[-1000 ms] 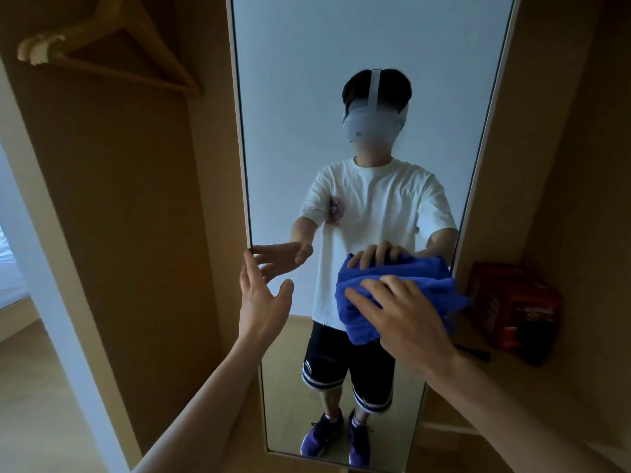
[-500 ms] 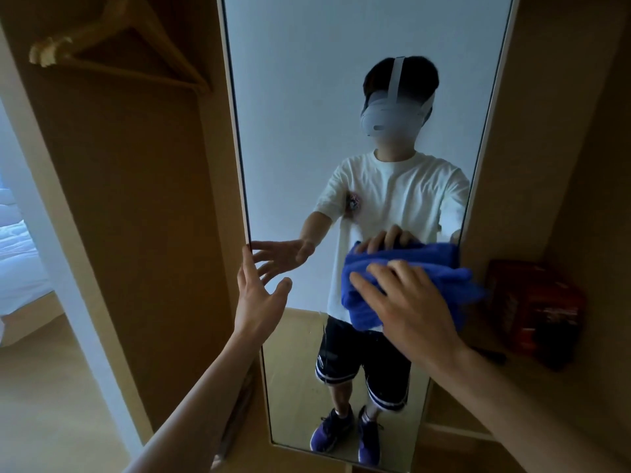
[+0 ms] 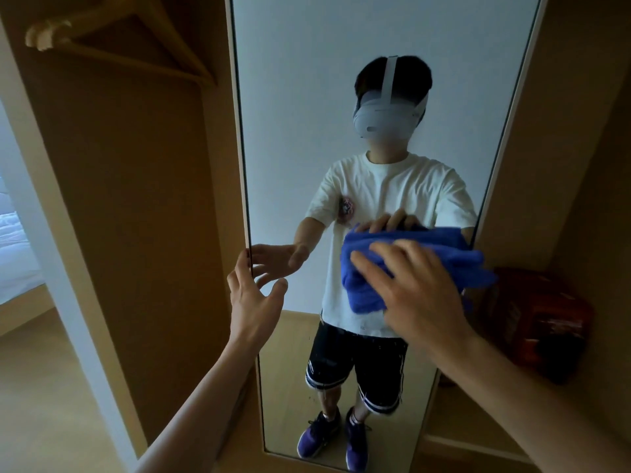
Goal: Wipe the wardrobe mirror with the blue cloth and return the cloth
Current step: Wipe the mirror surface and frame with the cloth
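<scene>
The tall wardrobe mirror (image 3: 307,97) fills the middle of the view and reflects a person in a white shirt. My right hand (image 3: 413,291) presses the bunched blue cloth (image 3: 362,285) flat against the glass at mid height, near the mirror's right edge, with fingers spread over it. My left hand (image 3: 252,302) rests its fingertips on the mirror's left edge, fingers straight and thumb apart, holding nothing.
A wooden hanger (image 3: 112,39) hangs in the open wardrobe bay at upper left. A dark red box (image 3: 536,322) sits on a shelf to the right of the mirror. A bed (image 3: 13,254) shows at far left.
My right hand has slid the blue cloth a little up and to the right across the glass. The left hand stays on the mirror's left edge.
</scene>
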A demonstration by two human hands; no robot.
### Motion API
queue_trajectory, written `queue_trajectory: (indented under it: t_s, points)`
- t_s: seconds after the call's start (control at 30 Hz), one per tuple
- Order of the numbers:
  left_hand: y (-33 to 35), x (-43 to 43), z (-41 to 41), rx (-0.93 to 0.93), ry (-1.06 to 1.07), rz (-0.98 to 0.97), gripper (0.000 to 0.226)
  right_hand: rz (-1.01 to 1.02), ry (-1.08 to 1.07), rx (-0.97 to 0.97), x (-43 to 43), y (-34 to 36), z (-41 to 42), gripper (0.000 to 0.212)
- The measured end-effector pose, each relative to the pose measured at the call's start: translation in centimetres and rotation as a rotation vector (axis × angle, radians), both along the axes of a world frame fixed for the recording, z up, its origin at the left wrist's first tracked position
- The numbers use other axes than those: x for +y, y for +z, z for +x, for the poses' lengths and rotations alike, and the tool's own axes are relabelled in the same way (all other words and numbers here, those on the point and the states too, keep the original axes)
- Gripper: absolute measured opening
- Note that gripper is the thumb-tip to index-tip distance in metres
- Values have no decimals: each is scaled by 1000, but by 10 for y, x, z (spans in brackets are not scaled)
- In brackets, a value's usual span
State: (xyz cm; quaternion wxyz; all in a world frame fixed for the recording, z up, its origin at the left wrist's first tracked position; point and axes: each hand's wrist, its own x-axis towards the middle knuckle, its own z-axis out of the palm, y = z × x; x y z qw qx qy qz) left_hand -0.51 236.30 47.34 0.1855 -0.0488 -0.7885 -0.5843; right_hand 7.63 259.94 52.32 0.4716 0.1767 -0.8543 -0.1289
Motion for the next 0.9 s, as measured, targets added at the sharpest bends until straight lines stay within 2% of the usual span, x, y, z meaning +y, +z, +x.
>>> queue_trajectory:
  t_s: [0.17,0.33,0.5,0.6,0.77,0.9]
  points:
    - [-6,-1,0,-1,-11,-42,90,181,-7,-153,2,-54,10,53]
    - [-10,5,1,-13,6,-67,96,-41,-49,-75,17,4,16,58]
    - [-9,11,3,-24,24,-57,97,-123,-126,35,43,59,23,64]
    - [-11,10,5,-27,27,-65,96,-51,-109,25,48,36,26,62]
    - [-10,8,6,-44,11,-63,95,54,-67,-142,56,-32,40,55]
    - [-7,9,8,-56,5,-61,95,-8,-83,-115,58,-5,44,59]
